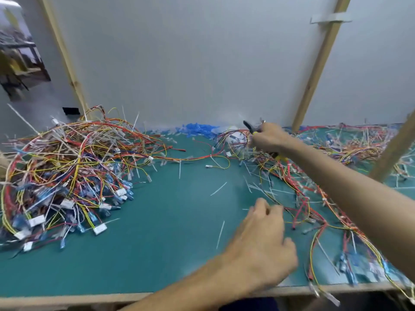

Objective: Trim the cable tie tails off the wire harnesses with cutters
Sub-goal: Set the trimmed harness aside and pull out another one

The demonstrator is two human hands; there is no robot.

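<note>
At the far left, a large heap of wire harnesses (pixel 67 167) lies on the green bench (pixel 157 254). It is a tangle of red, yellow, blue and white wires with white connector blocks and blue terminals spilling toward the near edge. White cable tie tails (pixel 23 118) stick up out of it, and its left side is cut off by the frame. Loose white cut strips (pixel 220 234) lie scattered on the bare mat in the middle.

Against the far wall panel (pixel 190 52) sits a small heap of blue pieces (pixel 197 129), too blurred to name. Just right of it is a pale rounded thing (pixel 234 136), possibly a bag, partly hidden by a loop of wires; its contents cannot be made out.

The left hand (pixel 262 243) is low over the near middle of the bench, back toward the camera. Its fingers (pixel 275 209) are curled toward the edge of a spread harness (pixel 301 207). Motion blur hides whether they pinch a wire.

The right hand (pixel 268 138) reaches to the far side, its fingers wrapped round the cutters (pixel 249 126), whose dark tip points left over the wire loop. A bit of yellow handle shows below the wrist. Whether the blades are apart cannot be seen.

The right forearm covers much of the spread harness. A second heap (pixel 354 144) lies far right, behind a wooden post (pixel 395 151).
</note>
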